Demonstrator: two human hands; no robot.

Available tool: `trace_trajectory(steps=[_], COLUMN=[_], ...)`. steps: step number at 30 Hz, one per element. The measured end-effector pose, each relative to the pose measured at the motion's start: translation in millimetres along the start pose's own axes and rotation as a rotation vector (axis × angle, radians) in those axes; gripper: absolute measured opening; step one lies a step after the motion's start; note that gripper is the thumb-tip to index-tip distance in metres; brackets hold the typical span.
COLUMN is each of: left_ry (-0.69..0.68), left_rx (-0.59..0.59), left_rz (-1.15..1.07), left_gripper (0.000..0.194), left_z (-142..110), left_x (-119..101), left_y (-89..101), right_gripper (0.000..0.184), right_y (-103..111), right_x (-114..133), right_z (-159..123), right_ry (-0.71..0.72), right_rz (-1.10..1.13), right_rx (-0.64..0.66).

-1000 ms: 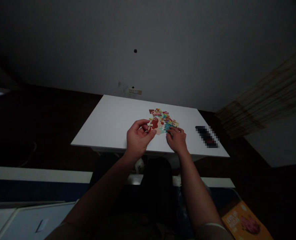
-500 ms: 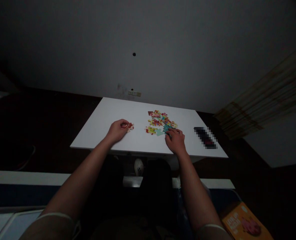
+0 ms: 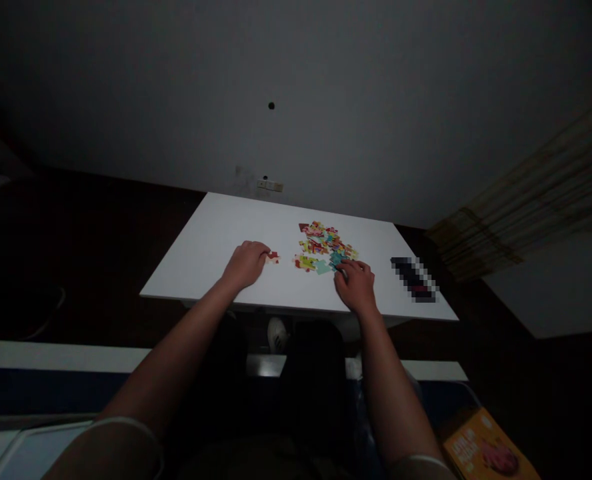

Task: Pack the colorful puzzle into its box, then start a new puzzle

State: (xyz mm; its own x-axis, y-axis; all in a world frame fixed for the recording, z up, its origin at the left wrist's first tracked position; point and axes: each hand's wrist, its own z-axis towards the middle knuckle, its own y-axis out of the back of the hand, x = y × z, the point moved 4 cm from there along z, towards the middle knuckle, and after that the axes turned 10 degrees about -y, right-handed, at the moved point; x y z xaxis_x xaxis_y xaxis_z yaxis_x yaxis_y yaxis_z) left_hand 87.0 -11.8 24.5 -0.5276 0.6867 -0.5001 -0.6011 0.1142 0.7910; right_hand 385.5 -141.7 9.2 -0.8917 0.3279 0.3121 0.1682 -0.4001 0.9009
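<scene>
On the white table [image 3: 216,230], my left hand [image 3: 247,264] lies over the near left part with its fingers drawn together. Its fingertips are on a small group of red and cream puzzle pieces [image 3: 274,257], partly covered by the hand. My right hand [image 3: 358,287] has curled fingers at the near edge of the heap, closed on a teal puzzle piece [image 3: 339,261] that they partly hide. Just left of those fingertips lies a pale green puzzle piece [image 3: 322,267], beside a yellow and red joined piece group [image 3: 305,263]. Behind them spreads a mixed puzzle heap [image 3: 321,235].
A dark pixelated object [image 3: 414,279] lies at the table's right side. An orange box [image 3: 486,447] sits at the lower right, near my right elbow. The grey wall [image 3: 326,133] stands behind the table, with a curtain [image 3: 501,213] on the right.
My left hand has shifted right and turned more palm-down, and the red and cream pieces have moved right with it. My right hand stays at the teal pieces, nearly unmoved.
</scene>
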Motion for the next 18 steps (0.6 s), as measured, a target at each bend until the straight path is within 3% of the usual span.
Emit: trace_trajectory(steps=[4,11,18], left_ry=[0.051,-0.006,-0.065], left_rx=[-0.002,0.058,0.124], left_rz=[0.096,0.13,0.125], left_gripper=[0.039,0.038,0.036], left_z=[-5,-5,-6], left_x=[2,-2,-10], left_y=[2.3,0.9,1.1], right_gripper=[0.035,0.034,0.041], right_y=[0,3,-2], right_x=[-1,2,53], right_z=[-1,-1,-6], right_ry=[-0.012,0.03,0.154], right_rz=[0.007,0.004,0.062], right_rx=[-0.014,-0.025,0.062])
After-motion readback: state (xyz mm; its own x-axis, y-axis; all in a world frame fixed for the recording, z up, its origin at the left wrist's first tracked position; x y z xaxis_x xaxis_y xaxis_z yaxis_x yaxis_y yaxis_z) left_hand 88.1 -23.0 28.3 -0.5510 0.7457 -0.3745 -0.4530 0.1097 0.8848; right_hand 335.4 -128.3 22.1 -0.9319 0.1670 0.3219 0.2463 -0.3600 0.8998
